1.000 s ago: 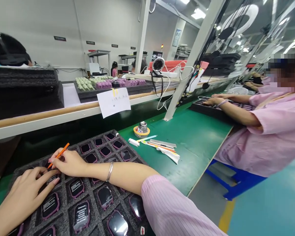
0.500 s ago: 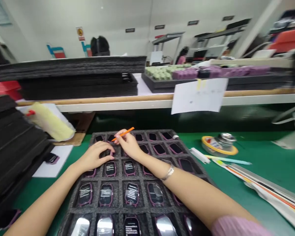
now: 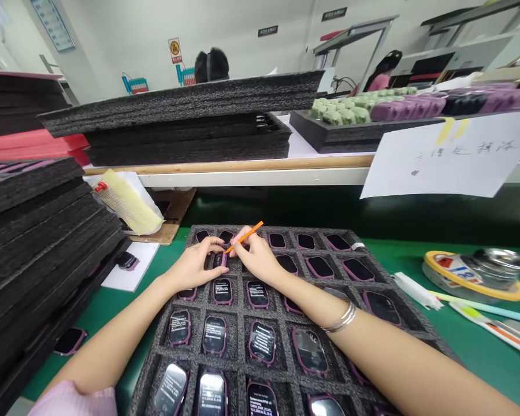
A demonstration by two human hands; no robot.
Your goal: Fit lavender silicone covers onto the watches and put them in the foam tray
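A black foam tray (image 3: 240, 323) lies before me, its square cells holding purple-framed smartwatch bodies without straps, several with white text on their screens. My left hand (image 3: 197, 266) reaches into the second row from the back, thumb and fingers closed around the sides of one smartwatch (image 3: 219, 260). Between the fingertips of my right hand (image 3: 257, 257) is a thin orange stick (image 3: 249, 232), slanting down to the left. Its lower tip is at the right edge of that watch; whether they touch, I cannot tell.
Stacked black foam trays (image 3: 43, 242) rise at the left. Beside them a loose watch (image 3: 127, 261) lies on white paper (image 3: 138, 271). A shelf (image 3: 242, 176) with trays crosses behind. On the right are a yellow tape roll (image 3: 442, 277) and thin sticks. Two people sit beyond.
The view has turned left, so everything sits further right in the picture. The orange stick's tip has come from behind the held watch to its right edge. Both hands keep their grips.
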